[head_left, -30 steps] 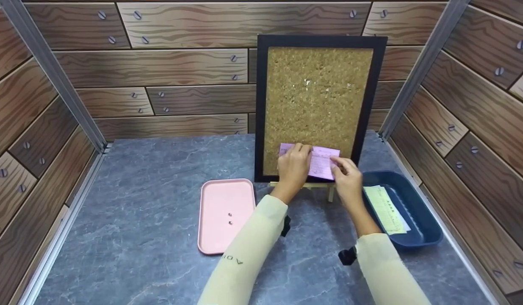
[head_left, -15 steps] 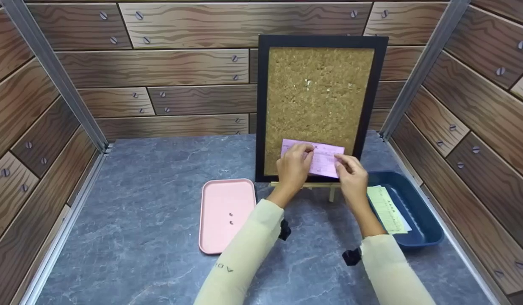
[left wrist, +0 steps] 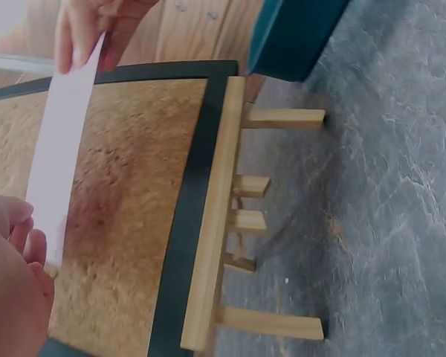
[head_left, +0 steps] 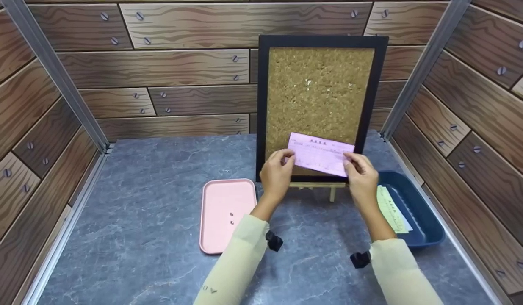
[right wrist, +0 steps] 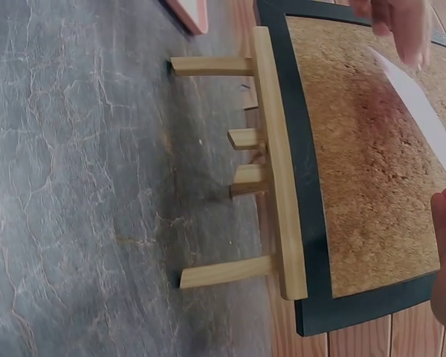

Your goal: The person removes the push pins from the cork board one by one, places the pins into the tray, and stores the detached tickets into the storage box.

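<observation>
A pink paper slip (head_left: 320,154) with printed and handwritten lines is held up before the lower part of a black-framed corkboard (head_left: 320,97). My left hand (head_left: 279,171) pinches its left end. At the right end my right hand (head_left: 362,176) pinches the edge between thumb and fingers. The slip tilts, its right side lower. Both wrist views show the paper (left wrist: 65,149) edge-on and apart from the cork (right wrist: 379,171). The board leans on a wooden easel (left wrist: 215,223); most of the easel is hidden behind it.
A pink tray (head_left: 219,190) with two small metallic pieces (head_left: 231,218) lies left of the board. To the right stands a dark blue basin (head_left: 430,228) containing a green slip (head_left: 390,212) and a whitish one beneath. Wood-patterned panels (head_left: 181,70) enclose the grey marbled tabletop (head_left: 138,203).
The slip has moved up and to the right, with more of its face showing. My left hand has slid to its left end, and my right hand has shifted rightward with the paper.
</observation>
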Demonstrator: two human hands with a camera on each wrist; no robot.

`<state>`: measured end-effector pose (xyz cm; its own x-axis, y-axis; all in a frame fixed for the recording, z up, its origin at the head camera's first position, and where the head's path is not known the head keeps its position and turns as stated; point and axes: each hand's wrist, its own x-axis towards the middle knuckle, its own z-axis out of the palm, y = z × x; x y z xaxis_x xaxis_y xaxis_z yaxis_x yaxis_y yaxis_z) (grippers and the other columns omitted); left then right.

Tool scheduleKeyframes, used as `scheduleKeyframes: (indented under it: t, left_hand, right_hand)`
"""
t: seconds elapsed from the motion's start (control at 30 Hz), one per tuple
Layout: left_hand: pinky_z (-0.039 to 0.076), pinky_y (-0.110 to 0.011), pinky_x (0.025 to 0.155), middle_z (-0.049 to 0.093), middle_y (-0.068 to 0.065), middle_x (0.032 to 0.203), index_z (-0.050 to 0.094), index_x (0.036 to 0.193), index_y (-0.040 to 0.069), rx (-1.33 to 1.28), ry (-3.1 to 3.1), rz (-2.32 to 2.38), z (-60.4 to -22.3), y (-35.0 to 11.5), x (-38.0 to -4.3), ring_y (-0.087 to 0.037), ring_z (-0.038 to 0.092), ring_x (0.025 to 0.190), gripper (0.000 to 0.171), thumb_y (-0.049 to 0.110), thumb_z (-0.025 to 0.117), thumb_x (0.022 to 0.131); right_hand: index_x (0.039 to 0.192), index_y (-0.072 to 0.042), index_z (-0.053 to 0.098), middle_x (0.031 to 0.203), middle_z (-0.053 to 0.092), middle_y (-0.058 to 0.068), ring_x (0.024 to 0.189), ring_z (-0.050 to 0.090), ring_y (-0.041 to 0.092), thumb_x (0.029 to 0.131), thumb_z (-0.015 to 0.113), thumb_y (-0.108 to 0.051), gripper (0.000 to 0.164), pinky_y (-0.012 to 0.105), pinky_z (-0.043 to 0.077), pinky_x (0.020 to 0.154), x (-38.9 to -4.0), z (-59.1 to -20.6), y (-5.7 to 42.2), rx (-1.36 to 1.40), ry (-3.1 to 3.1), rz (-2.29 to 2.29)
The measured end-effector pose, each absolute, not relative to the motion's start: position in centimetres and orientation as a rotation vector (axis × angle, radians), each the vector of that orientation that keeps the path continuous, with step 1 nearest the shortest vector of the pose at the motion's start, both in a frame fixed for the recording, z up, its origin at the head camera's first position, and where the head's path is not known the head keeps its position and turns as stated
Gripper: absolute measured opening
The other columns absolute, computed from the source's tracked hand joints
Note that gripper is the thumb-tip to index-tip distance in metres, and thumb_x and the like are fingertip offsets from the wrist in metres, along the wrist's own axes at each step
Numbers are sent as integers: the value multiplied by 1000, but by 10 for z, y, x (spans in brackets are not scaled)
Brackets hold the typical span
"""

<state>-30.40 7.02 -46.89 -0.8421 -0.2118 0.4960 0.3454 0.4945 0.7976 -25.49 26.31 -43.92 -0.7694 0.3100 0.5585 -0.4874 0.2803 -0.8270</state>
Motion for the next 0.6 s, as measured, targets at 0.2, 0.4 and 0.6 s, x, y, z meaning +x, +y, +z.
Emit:
scheduleKeyframes:
  t: [0.2,0.4,0.6]
  left_hand:
    - [47,-24,63,73,7,94,76,97,18,-94,-2128,-1486,-475,48,-298,-5,60,71,9,22,75,89]
    - [49,-27,68,72,4,91,76,96,16,-9,-2107,-1515,-483,22,-292,-8,61,75,9,20,75,89]
    - [45,-32,62,72,4,92,76,97,19,75,-2134,-1527,-490,-3,-282,-7,56,68,9,24,74,89]
  right_hand:
    - [110,16,68,102,64,21,84,58,10,90,61,14,22,13,47,71,-247,-433,268,134,-1868,1537]
    - [111,15,68,100,64,18,80,56,8,91,60,13,22,13,45,68,-241,-426,271,145,-1859,1508]
    - [112,15,68,100,65,10,78,56,7,91,61,13,23,13,45,67,-237,-423,275,141,-1825,1523]
